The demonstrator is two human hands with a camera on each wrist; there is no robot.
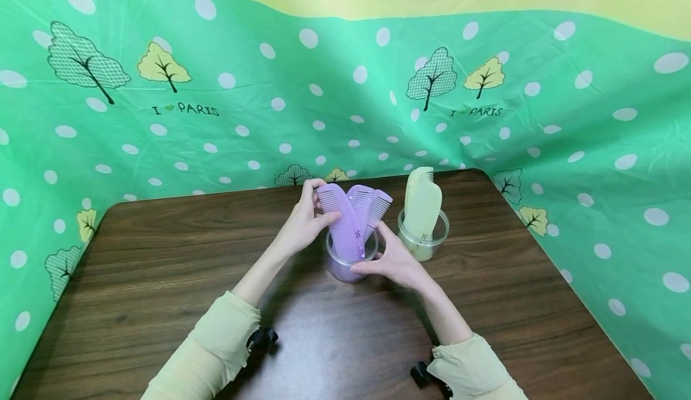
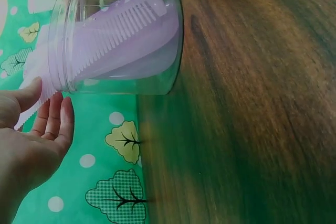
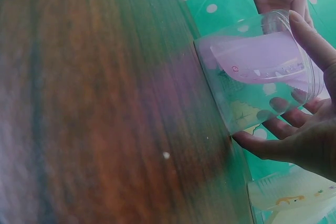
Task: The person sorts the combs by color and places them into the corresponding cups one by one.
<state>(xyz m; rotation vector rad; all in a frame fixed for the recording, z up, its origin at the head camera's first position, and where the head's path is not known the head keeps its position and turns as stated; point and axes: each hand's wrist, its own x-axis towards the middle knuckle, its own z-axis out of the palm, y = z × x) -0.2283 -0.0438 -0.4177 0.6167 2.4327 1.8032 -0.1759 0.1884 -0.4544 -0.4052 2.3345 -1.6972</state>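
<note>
A clear round jar stands on the table with purple combs in it, fanned out above its rim. My left hand pinches the leftmost purple comb between thumb and fingers near its upper end. That comb's lower end is inside the jar. On the jar's right side, my right hand grips it near the rim, thumb in front and fingers around the far side. Through the clear wall in the left wrist view, a purple comb leans at a slant. The right wrist view shows small printing on another purple comb.
To the right, close to my right hand, a second clear jar holds pale yellow-green combs upright. Both jars stand toward the back of the dark wooden table. A green dotted cloth hangs behind and beside it.
</note>
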